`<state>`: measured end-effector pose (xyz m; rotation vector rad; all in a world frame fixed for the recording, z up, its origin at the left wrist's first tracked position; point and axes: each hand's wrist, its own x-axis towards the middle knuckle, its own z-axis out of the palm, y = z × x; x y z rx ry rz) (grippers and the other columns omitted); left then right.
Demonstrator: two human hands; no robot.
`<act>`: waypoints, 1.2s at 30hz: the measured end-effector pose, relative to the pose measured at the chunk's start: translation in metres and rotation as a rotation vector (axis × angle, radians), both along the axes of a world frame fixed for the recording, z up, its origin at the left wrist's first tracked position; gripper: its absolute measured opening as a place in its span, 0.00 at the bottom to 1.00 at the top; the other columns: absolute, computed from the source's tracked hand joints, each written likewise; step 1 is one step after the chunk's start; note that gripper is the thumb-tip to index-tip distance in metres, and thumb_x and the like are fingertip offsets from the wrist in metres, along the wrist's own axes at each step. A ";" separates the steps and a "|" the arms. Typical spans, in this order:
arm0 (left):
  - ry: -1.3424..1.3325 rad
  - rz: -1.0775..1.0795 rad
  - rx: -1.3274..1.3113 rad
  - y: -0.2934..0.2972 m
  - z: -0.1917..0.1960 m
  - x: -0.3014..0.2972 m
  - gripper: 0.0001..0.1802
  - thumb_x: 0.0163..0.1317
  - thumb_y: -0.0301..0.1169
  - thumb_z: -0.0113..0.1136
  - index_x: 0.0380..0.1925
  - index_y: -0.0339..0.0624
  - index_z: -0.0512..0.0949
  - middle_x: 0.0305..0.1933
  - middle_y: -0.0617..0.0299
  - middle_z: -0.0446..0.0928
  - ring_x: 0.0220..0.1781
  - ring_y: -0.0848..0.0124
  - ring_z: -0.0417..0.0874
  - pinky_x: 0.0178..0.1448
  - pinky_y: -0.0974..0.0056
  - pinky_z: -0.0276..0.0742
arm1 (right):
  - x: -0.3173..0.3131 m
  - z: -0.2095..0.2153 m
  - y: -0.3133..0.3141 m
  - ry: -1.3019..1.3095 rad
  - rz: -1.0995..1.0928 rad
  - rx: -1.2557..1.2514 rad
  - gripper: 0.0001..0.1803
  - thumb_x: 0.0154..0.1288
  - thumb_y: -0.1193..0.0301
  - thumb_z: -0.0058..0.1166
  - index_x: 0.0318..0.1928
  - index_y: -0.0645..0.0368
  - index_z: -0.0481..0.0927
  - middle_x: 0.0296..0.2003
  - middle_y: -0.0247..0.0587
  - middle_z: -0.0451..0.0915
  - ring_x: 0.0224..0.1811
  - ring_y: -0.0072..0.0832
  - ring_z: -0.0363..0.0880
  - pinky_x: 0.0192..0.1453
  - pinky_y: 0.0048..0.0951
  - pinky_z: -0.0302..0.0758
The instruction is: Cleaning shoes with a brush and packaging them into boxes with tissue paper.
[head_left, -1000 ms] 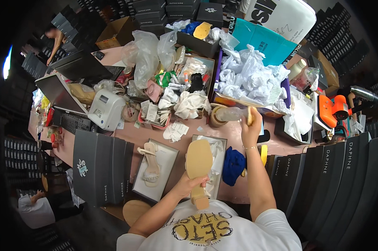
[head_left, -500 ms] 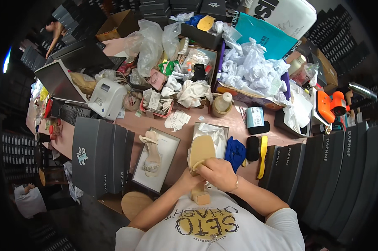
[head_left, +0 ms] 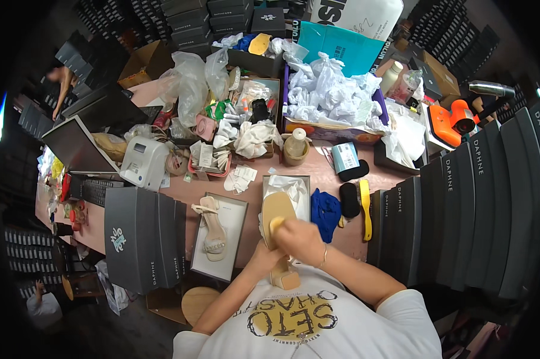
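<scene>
A beige heeled sandal (head_left: 278, 205) is held up in front of my chest, its pale sole facing up and its block heel toward my shirt. My left hand (head_left: 265, 258) is closed around its middle, partly covered by the other hand. My right hand (head_left: 301, 240), slightly blurred, pinches a small yellowish pad (head_left: 276, 224) against the sole. To the left, a matching sandal (head_left: 214, 232) with a clear toe strap lies in a white-lined shallow box tray (head_left: 228, 263). Behind the held sandal is an open box (head_left: 304, 181) with white tissue paper (head_left: 289, 190) inside.
Dark shoeboxes stand in rows at left (head_left: 132, 239) and right (head_left: 437, 221). Right of the open box lie a blue cloth (head_left: 325, 214), a black brush (head_left: 349, 200) and a yellow-handled tool (head_left: 365, 212). Farther back are a glue pot (head_left: 296, 148), a label printer (head_left: 144, 163) and a carton of crumpled paper (head_left: 336, 133).
The whole view has shifted a little. My right hand and the yellowish pad have moved slightly along the sole toward the toe. My left hand keeps its hold on the sandal.
</scene>
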<state>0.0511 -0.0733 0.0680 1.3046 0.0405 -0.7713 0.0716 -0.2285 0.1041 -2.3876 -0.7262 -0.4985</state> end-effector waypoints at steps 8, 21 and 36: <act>-0.079 0.228 -0.118 -0.004 -0.008 -0.012 0.05 0.60 0.24 0.59 0.36 0.38 0.75 0.29 0.65 0.75 0.27 0.77 0.75 0.33 0.71 0.73 | -0.011 0.005 0.006 0.097 0.176 0.035 0.07 0.50 0.69 0.58 0.27 0.55 0.73 0.25 0.41 0.73 0.20 0.39 0.76 0.20 0.38 0.73; -0.055 0.055 -0.047 -0.008 0.005 -0.004 0.08 0.59 0.28 0.60 0.36 0.36 0.75 0.30 0.66 0.77 0.31 0.78 0.77 0.36 0.70 0.74 | 0.045 0.002 0.007 0.219 -0.075 -0.085 0.05 0.57 0.67 0.53 0.29 0.54 0.74 0.24 0.40 0.72 0.24 0.37 0.78 0.23 0.37 0.75; 0.056 0.038 -0.116 0.001 -0.009 -0.006 0.14 0.57 0.21 0.59 0.44 0.38 0.71 0.34 0.61 0.76 0.30 0.74 0.77 0.34 0.68 0.75 | 0.025 -0.005 -0.013 0.261 -0.157 -0.109 0.07 0.53 0.68 0.55 0.28 0.55 0.71 0.23 0.41 0.73 0.22 0.37 0.79 0.21 0.36 0.74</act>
